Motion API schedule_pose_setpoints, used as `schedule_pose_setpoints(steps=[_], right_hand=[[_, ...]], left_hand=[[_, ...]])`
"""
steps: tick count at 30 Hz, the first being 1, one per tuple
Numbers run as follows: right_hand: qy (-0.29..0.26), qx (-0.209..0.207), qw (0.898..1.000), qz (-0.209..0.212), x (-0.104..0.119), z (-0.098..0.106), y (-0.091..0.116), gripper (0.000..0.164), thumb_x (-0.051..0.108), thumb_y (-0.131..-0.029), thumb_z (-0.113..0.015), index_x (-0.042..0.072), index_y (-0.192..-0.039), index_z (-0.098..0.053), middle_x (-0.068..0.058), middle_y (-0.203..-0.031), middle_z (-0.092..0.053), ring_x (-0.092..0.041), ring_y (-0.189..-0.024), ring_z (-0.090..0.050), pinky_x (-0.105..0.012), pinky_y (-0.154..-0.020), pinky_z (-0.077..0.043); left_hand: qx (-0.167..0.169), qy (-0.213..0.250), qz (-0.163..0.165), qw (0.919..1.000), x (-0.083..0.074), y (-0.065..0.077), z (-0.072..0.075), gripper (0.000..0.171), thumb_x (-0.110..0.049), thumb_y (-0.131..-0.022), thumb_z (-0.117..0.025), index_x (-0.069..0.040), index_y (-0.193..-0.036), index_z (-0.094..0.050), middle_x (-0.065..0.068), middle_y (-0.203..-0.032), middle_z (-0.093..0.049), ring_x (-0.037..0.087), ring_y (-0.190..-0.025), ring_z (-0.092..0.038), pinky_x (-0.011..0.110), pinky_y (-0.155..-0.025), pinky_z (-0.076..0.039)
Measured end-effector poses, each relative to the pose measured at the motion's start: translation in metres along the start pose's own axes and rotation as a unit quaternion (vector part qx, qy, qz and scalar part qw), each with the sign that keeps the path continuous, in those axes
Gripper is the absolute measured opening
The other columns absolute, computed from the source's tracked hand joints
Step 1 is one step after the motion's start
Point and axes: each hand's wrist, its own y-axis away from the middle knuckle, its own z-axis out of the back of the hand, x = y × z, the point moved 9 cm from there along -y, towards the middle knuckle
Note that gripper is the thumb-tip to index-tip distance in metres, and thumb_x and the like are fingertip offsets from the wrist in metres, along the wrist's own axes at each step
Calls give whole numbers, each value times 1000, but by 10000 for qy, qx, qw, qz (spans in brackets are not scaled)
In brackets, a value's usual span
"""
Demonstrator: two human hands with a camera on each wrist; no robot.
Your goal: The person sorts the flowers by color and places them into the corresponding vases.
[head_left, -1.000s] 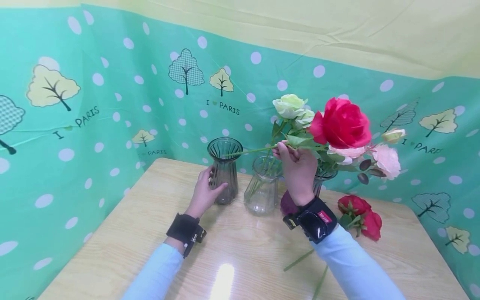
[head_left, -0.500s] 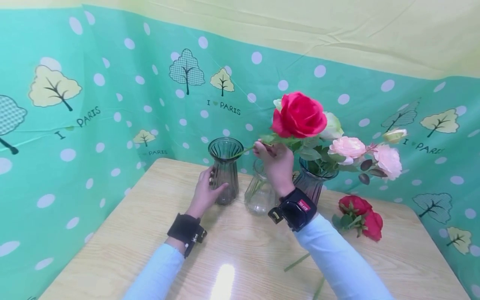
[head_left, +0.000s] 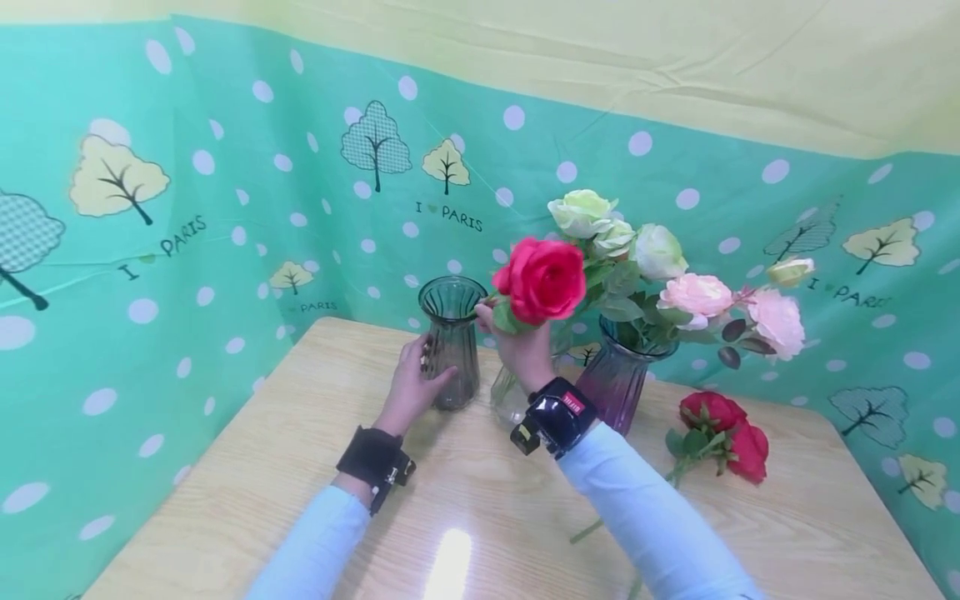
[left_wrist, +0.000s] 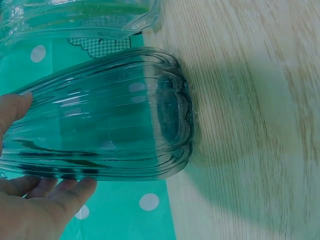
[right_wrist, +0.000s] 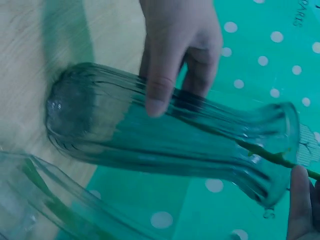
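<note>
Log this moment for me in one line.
left hand: holds grey ribbed glass vase | right hand: holds round red rose by green stem | stem: inside vase

Passable: bare desk (head_left: 255,467), left of my left forearm (head_left: 315,542) and between both forearms. Grey vase (head_left: 454,367): left flank taken by my left hand (head_left: 412,385); mouth open above, right rim crowded by my right hand (head_left: 525,354) and red rose (head_left: 543,282). To right: clear vase (head_left: 510,400) just beside, purple vase (head_left: 611,383) beyond, blooms (head_left: 660,252) above. Farther right: two loose roses (head_left: 747,452), stems (head_left: 587,532) beneath my right sleeve (head_left: 652,517). Behind: printed cloth (head_left: 375,250).
</note>
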Motion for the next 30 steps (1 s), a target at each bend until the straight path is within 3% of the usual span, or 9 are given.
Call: schedule_pose_setpoints(steps=[2,5,9,12,17,20,25,30], right_hand=[[49,-6,10000,43,-3,-4,2,11,4,-84,-67,-2,-91,-62,-16,-79,-66,-15,-64,-62,-24,-63,-55],[-404,15,9992,59,-8,-11,4,12,-1,-82,-66,-3,-92,-59,-21,-78,-62,-7,-57,-57,-23,-58,-54],[-899,82,9958,-137,2,-14,11,16,-5,-83,-63,-11,-97,-57,-33,-85,-58,-1,-53,-54,-19,-53,-52],[-780,143,9965,-247,14,-13,15,19,-4,-84,-62,-13,-100,-55,-36,-88,-58,1,-51,-52,-17,-50,-51],[-503,159,9979,-369,7,-15,14,21,0,-84,-63,-8,-102,-56,-33,-86,-60,-1,-51,-54,-20,-51,-53],[-515,136,9974,-483,-6,-17,12,23,3,-84,-65,-3,-104,-57,-28,-92,-61,-10,-53,-58,-32,-56,-57],[-438,38,9981,-434,-19,-17,11,19,2,-83,-65,1,-102,-59,-22,-85,-63,-19,-55,-61,-51,-62,-57],[253,-51,9977,-627,-26,-12,14,16,-4,-83,-60,-1,-98,-63,-20,-80,-67,-17,-55,-63,-35,-55,-58]], left_hand=[[12,12,0,10000,1,0,-1,80,-25,-84,-69,-2,-146,-24,20,-144,-32,37,-129,-39,51,-106,-39],[-18,22,-42,10000,0,1,0,80,-25,-84,-69,-1,-145,-24,21,-144,-33,38,-129,-40,51,-107,-38],[-41,38,-76,10000,-2,2,0,80,-23,-84,-69,-1,-145,-24,21,-144,-33,37,-128,-41,51,-107,-38],[-33,50,-54,10000,-3,2,0,79,-23,-84,-69,0,-145,-24,21,-144,-32,37,-129,-40,51,-108,-36],[-45,48,-44,10000,-2,2,0,79,-23,-84,-69,-1,-145,-25,21,-145,-32,38,-130,-39,51,-109,-36],[-61,39,-66,10000,-2,2,1,79,-24,-84,-69,-2,-145,-25,21,-144,-33,37,-129,-40,51,-108,-37],[-66,59,-156,9998,-4,4,1,79,-22,-83,-70,-1,-145,-25,21,-142,-35,37,-127,-41,51,-106,-39],[-87,88,-215,9997,-4,4,0,79,-22,-83,-70,-2,-145,-25,20,-142,-35,36,-127,-41,51,-106,-39]])
